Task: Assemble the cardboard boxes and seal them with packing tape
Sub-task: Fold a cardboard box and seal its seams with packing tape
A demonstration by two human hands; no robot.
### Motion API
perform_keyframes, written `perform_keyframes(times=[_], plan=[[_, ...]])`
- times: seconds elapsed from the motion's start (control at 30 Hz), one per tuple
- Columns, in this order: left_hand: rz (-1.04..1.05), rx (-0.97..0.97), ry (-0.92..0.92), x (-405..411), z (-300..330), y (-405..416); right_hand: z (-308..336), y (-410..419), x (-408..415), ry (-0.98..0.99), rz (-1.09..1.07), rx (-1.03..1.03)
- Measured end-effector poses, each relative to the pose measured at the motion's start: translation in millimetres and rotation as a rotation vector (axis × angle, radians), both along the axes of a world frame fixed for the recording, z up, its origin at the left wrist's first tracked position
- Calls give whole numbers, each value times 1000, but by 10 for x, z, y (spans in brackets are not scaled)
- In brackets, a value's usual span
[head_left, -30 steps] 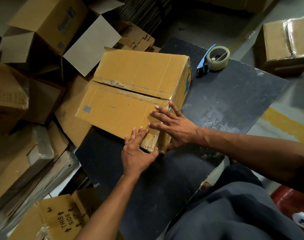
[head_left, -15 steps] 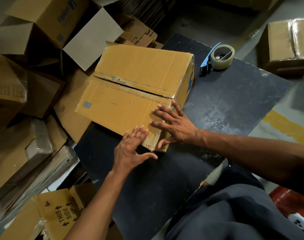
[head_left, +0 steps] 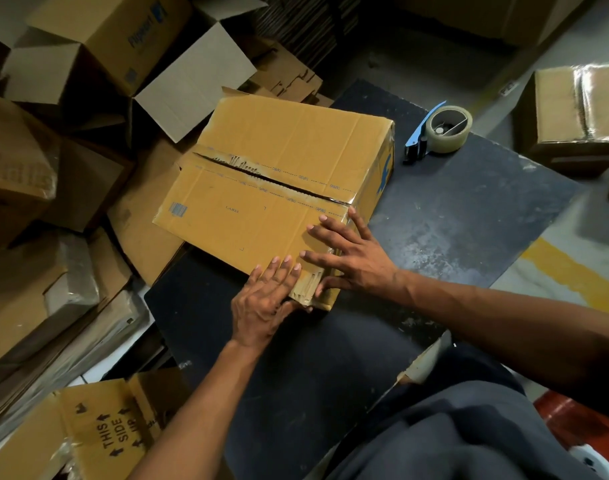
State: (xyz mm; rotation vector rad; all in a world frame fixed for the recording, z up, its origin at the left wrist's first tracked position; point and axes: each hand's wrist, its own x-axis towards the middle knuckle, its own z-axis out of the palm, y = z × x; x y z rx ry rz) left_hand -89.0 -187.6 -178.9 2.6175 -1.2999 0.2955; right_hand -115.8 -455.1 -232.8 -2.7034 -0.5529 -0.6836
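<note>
A scuffed dark surface (head_left: 452,220) carries a creased cardboard box (head_left: 279,168), flaps closed, seam untaped. At the box's near corner both hands press flat, fingers straight, gripping nothing: left hand (head_left: 261,299), right hand (head_left: 355,261). Beyond the box sits a round clear tape dispenser (head_left: 441,131).

Packing/warehouse area: heaps of flattened and open cardboard cartons (head_left: 71,174) left of the hands, tape dispenser (head_left: 438,131) on a scuffed dark work board (head_left: 469,220), yellow floor marking (head_left: 580,271), taped box (head_left: 580,109) far right.
</note>
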Motion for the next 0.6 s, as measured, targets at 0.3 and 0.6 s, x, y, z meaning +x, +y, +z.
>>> perform_keyframes(times=[0.3,0.6], plan=[[54,17,-43,-253,-102,-143,35,-14,-29,10,1,-55],[216,-105,-61,-402,-183,-339,103,-51,-42,41,24,-113]])
